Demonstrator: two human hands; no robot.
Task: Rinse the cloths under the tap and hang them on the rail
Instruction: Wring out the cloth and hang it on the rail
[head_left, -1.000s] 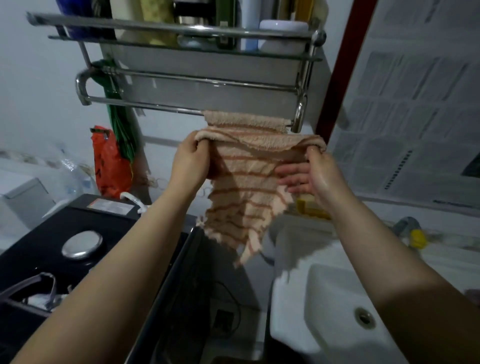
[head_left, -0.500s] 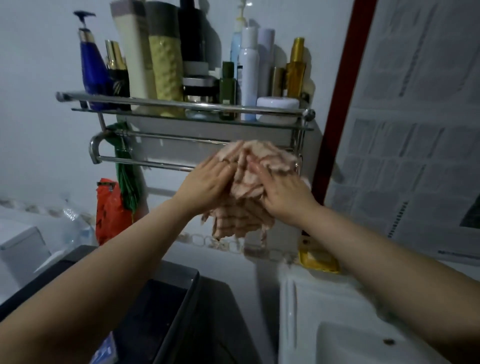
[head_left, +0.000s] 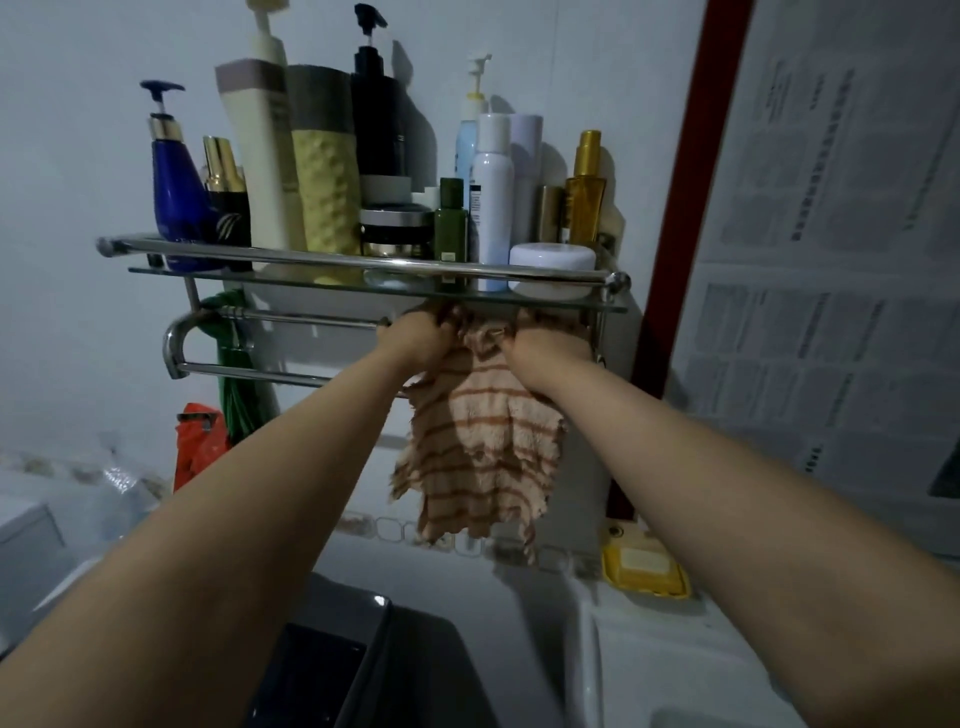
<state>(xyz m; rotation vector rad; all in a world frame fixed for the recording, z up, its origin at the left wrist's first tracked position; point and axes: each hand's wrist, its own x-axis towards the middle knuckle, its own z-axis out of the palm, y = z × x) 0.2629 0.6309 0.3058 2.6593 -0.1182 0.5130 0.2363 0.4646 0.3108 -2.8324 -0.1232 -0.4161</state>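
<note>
Fingers of the left hand (head_left: 415, 338) and right hand (head_left: 540, 345) pinch the bunched top edge of the peach, brown-striped terry cloth (head_left: 483, 441) at the chrome towel rail (head_left: 291, 318), centre frame. Hanging looks nearly done; spreading remains. No other cloths show.

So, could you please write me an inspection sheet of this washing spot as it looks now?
Surface: white sink edge at lower right.
Job's things: striped cloth draped at the rail, hanging down.
Clutter: bottles and jars fill the shelf; yellow soap dish; orange bag; green item on the rail.
Grippers: left hand and right hand both grip the cloth's top.
Cables: nothing seen.
Surroundings: white wall, red post.
</note>
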